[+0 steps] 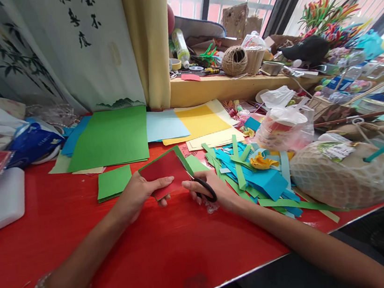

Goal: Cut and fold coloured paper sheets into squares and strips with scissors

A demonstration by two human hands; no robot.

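My left hand point(145, 190) pinches a red paper piece point(165, 172) that lies over a slightly larger green sheet point(177, 151), whose edge shows along the top and right. In my right hand point(215, 190) are black-handled scissors point(205, 190), with fingers through the loops. Their blades meet the right edge of the held paper; how wide they stand apart is hard to see. A small stack of green paper squares point(114, 182) lies left of the held paper. Just behind the scissors another green piece point(196, 163) rests on the table.
Green and blue offcuts point(249, 174) are heaped to the right. Large green point(109, 138), light blue point(164, 124) and yellow sheets point(202, 118) lie at the back. A net-wrapped bundle point(340, 171) and a plastic bag point(283, 127) stand right; a blue packet point(38, 140) sits left on the red table point(130, 265).
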